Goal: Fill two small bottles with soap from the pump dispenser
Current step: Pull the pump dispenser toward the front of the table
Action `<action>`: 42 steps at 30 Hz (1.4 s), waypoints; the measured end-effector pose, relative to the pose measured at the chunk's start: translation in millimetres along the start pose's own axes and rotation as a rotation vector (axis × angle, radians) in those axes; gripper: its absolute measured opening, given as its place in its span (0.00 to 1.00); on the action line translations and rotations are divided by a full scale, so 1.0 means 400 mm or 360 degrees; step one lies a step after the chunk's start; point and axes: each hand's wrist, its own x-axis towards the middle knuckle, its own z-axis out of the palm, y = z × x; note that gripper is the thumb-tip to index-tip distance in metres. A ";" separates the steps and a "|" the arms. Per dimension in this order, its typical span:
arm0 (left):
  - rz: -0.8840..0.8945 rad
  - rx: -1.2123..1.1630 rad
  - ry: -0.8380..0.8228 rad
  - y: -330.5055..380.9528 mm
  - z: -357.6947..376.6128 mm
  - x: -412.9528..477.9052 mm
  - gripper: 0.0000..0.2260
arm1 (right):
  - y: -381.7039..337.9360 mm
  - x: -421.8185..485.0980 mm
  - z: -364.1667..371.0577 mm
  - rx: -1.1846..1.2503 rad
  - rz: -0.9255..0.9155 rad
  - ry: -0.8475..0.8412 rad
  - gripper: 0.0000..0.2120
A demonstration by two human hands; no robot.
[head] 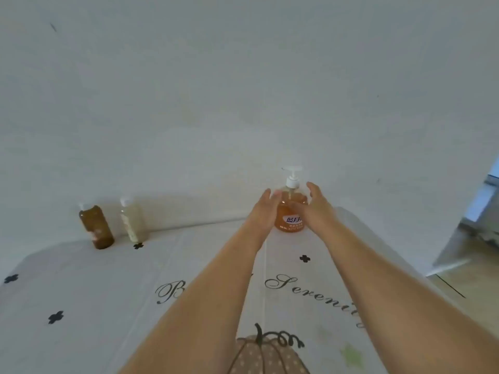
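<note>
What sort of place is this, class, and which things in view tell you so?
Probably a room in a home. A printed cloth with a pumpkin picture is spread up to a plain white wall, and a household soap pump dispenser stands on it.

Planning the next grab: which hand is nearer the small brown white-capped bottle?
Left. The left hand is at the left side of the orange pump dispenser, well right of the small brown bottle; the right hand is at its right side, farther off.
</note>
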 end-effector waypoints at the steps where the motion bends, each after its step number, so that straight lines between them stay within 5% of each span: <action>1: 0.0004 -0.0014 -0.0002 0.000 0.000 0.010 0.25 | 0.002 0.011 0.006 0.0073 0.0023 -0.0019 0.33; 9: -0.0053 -0.0068 -0.0153 -0.007 0.017 0.044 0.18 | 0.021 0.055 0.035 0.0204 0.0022 -0.0010 0.22; 16: -0.0068 -0.0085 0.0016 -0.023 0.000 0.026 0.11 | 0.011 0.009 0.032 0.0143 -0.0034 -0.0063 0.21; 26: -0.0151 -0.0213 0.0316 -0.087 -0.107 -0.135 0.22 | -0.049 -0.166 0.097 0.0171 -0.0118 -0.0252 0.22; 42: 0.0028 -0.0209 0.0561 -0.169 -0.205 -0.369 0.14 | -0.073 -0.405 0.170 0.0245 -0.0277 -0.0321 0.16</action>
